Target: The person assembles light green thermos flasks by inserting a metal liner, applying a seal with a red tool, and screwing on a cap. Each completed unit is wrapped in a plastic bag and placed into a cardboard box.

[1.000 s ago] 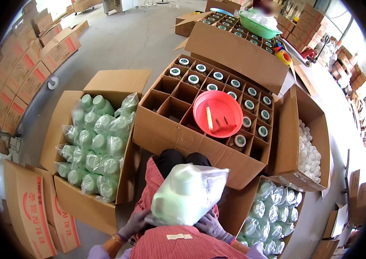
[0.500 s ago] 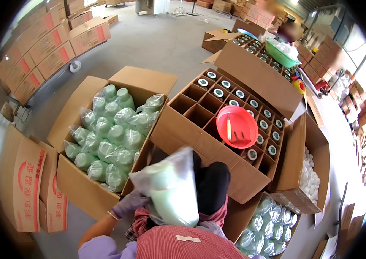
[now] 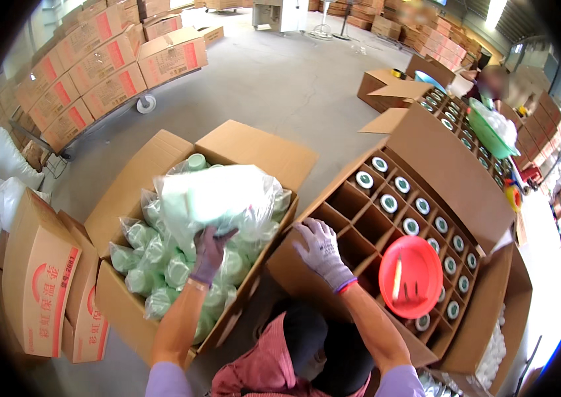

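My left hand, gloved, is against the near underside of a pale green bottle in a clear plastic bag. This bottle lies tilted above the left carton, and its outline is smeared. Beneath it, several similar bagged green bottles fill that carton. My right hand, also gloved, has its fingers apart at the near left edge of the divided carton; it holds nothing. Bottles with white-rimmed round tops stand in many of its compartments, while several left ones are vacant.
A red bowl holding a few slim tools sits on the divided carton. White balls fill a carton at the right. Flat-sided cartons stand at left, with a loaded cart behind. A person is beyond a green basin.
The bagged bottle has moved from my lap forward and left, over the left carton, with my left hand. My right hand has come into view at the divided carton.
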Action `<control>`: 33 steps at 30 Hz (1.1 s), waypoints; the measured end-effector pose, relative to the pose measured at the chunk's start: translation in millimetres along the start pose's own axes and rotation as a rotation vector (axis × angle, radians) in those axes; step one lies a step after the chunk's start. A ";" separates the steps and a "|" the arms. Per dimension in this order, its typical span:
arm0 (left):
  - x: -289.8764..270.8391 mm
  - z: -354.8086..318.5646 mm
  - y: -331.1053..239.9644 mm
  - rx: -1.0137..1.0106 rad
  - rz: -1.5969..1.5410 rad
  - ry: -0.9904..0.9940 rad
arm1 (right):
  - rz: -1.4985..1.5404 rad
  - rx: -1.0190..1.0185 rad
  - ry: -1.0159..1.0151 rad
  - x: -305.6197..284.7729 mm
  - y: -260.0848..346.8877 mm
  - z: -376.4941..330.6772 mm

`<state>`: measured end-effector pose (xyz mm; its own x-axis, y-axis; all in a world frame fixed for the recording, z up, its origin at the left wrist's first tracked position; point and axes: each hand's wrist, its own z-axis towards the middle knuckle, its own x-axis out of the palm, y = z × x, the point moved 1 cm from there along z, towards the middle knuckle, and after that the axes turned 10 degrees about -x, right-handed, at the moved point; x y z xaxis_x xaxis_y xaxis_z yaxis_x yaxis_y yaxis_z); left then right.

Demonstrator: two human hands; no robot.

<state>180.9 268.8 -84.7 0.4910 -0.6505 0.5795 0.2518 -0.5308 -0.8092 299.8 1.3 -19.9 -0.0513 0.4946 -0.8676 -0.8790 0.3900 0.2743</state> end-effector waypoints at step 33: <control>-141.2 301.3 101.2 0.051 1.942 0.438 | 0.636 1.308 0.194 -32.5 5.4 -238.3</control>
<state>388.4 470.6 -277.6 -0.1121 -0.3013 -0.9469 -0.2474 0.9314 -0.2671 183.8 -197.7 -89.1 -0.4116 0.7798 -0.4717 0.3569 0.6142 0.7039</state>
